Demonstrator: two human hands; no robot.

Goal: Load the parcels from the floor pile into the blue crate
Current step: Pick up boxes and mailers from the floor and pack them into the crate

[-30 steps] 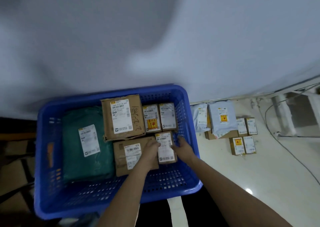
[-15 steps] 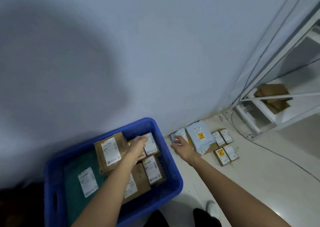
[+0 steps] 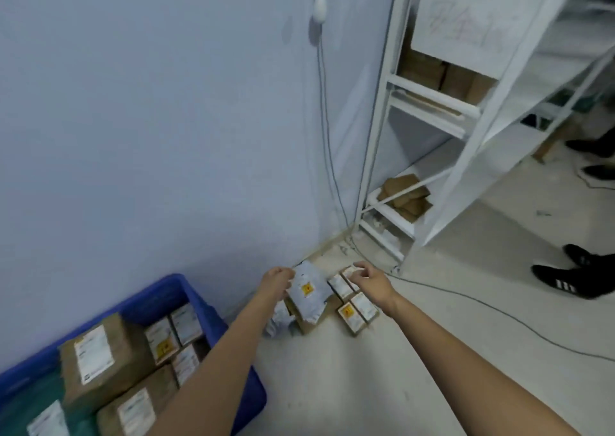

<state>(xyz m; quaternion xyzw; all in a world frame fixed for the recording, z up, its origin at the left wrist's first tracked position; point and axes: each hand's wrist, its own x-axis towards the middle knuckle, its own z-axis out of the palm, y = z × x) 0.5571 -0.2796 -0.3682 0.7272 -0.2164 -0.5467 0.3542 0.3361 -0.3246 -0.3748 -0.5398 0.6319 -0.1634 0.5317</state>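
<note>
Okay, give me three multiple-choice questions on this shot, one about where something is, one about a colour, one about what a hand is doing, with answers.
1. Where does the blue crate stand relative to the floor pile?
A. to its left
B. to its right
C. on top of it

2. What colour is the square sticker on the grey mailer bag?
A. green
B. yellow
C. white

3. What is the left hand doing?
A. resting inside the crate
B. lying flat on the floor
C. reaching to the top edge of the grey mailer bag

Answers: 1 A, the crate sits at lower left by the wall, the pile further right. 2 B, a yellow sticker shows mid-bag. 3 C, its curled fingers meet the bag's upper corner; a firm grip cannot be confirmed.
</note>
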